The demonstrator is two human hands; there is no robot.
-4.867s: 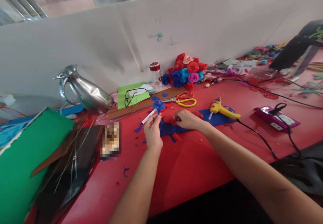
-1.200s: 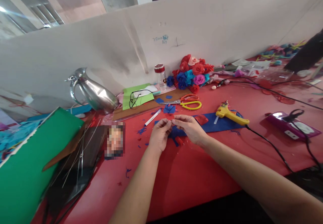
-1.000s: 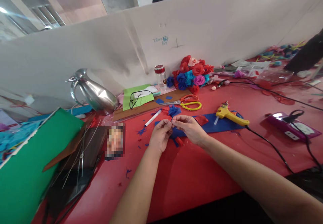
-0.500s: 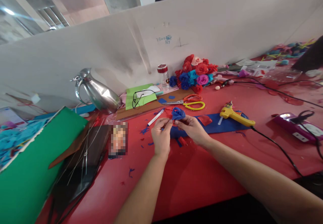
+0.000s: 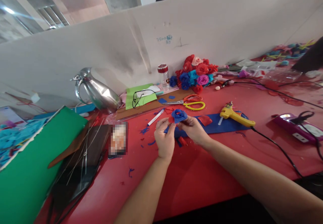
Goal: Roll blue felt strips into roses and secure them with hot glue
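Observation:
A blue paper flower [image 5: 179,115] with a bit of red at its left edge is held up above the table between both hands. My left hand [image 5: 165,136] pinches it from the left and below. From the right, the fingers of my right hand [image 5: 194,129] are closed on its lower side. Under the hands lies a long blue paper strip [image 5: 217,123], with a red paper piece [image 5: 205,120] on it. A yellow glue gun [image 5: 236,116] rests on the strip's right end. Just beyond the flower are yellow-and-orange-handled scissors [image 5: 194,104] and a white stick-like piece [image 5: 155,117].
Finished paper flowers [image 5: 196,70] are heaped by the wall, beside a red-lidded jar [image 5: 164,75]. A steel jug [image 5: 98,91], glasses [image 5: 141,97] and a phone [image 5: 118,139] stand or lie leftward. A purple power strip [image 5: 297,127] and black cables are at right.
The flower has turned a little and moved slightly right, showing more of its open blue top. My left hand has shifted right with it; my right hand stays nearly in place.

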